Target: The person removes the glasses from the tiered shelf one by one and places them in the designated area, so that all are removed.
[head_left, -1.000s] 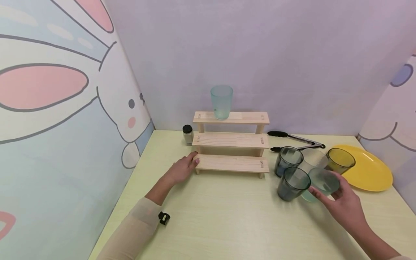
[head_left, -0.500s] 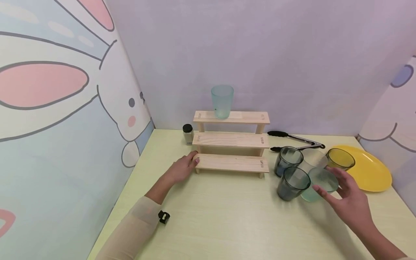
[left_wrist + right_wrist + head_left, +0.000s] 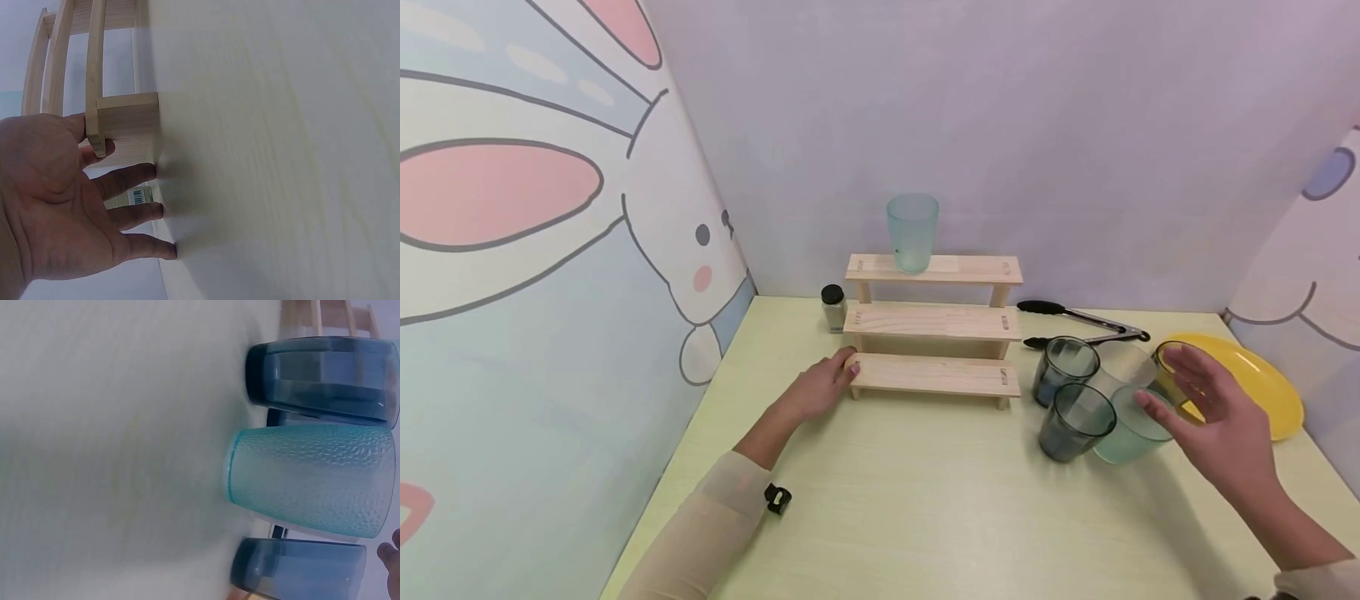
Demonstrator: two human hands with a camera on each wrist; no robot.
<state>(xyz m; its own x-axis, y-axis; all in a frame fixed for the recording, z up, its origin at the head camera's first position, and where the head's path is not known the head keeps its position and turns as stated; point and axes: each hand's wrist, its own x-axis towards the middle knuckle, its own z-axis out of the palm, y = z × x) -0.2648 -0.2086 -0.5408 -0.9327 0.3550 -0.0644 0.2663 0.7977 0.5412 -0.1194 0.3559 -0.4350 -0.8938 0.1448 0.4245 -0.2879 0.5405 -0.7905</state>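
In the head view my left hand (image 3: 820,388) pinches the left end of the lowest board of a three-tier wooden shelf (image 3: 936,375); the left wrist view shows thumb and index finger on either side of the board, the other fingertips touching the table. My right hand (image 3: 1225,421) hangs with spread fingers over a frosted teal cup (image 3: 1127,437), holding nothing. Around that cup stand a dark grey glass (image 3: 1075,425), another dark glass (image 3: 1066,371), a clear cup (image 3: 1122,367) and a glass (image 3: 1165,385) partly behind my fingers. Another teal cup (image 3: 913,233) stands on the top board.
A yellow plate (image 3: 1273,392) lies at the right, behind the right hand. Black-handled tongs (image 3: 1097,321) lie behind the glasses. A small black-capped jar (image 3: 833,308) stands left of the shelf. Walls close off the back and both sides.
My right hand has let go of the teal cup beside the dark glasses and moved up and right, its fingers spreading. My left hand has stayed at the shelf.
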